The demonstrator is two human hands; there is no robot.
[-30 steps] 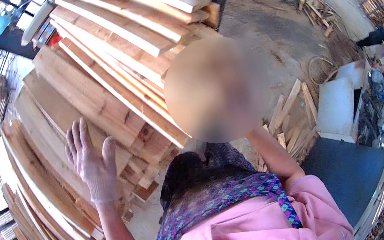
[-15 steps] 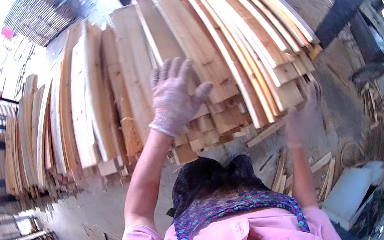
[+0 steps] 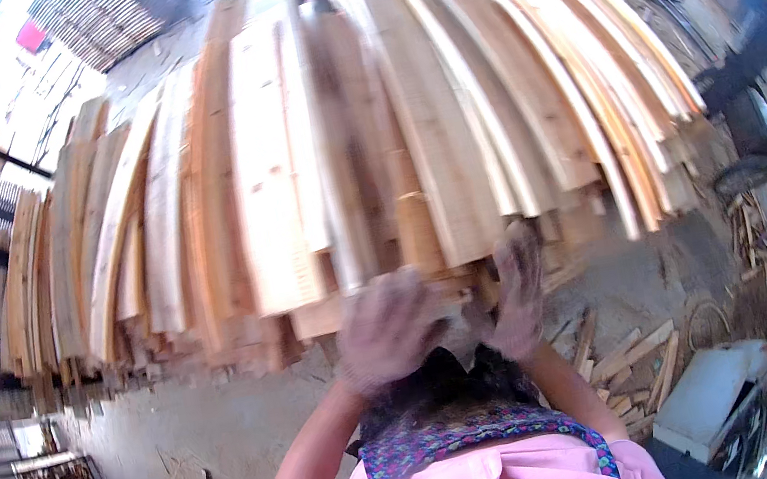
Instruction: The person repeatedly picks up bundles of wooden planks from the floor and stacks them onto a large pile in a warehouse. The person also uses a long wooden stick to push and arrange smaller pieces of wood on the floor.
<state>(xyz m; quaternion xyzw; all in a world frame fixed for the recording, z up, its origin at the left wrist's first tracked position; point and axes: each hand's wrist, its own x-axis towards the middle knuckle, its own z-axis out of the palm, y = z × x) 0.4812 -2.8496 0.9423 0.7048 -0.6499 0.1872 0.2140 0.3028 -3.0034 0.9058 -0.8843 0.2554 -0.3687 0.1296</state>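
Change: both gloved hands sit lower and closer together than half a second ago, when the left one was raised flat against the boards and the right one hung off to the side; the view has also swung so the boards fan wider across the top.
Left hand [image 3: 386, 328]: gloved, blurred by motion, at the lower ends of the middle boards; its fingers look curled over the wood there, but whether they truly grip it I cannot tell.
Right hand [image 3: 517, 290]: gloved, just beside the left, its fingers [image 3: 520, 255] stretched upward and lying against the lower end of a pale board; not closed round anything that shows.
Stack of boards [image 3: 337, 146]: long pale and reddish wooden planks leaning in a fan, their lower ends ragged and uneven just above the hands.
Floor [image 3: 213, 430]: grey, dusty, strewn with chips.
Offcuts [image 3: 628, 366]: short wooden pieces heaped on the floor to the right, well apart from the hands.
White panel [image 3: 709, 398]: lies flat at lower right, beside the offcuts.
Clothing: pink sleeves and a patterned apron [image 3: 477, 432] fill the lower edge.
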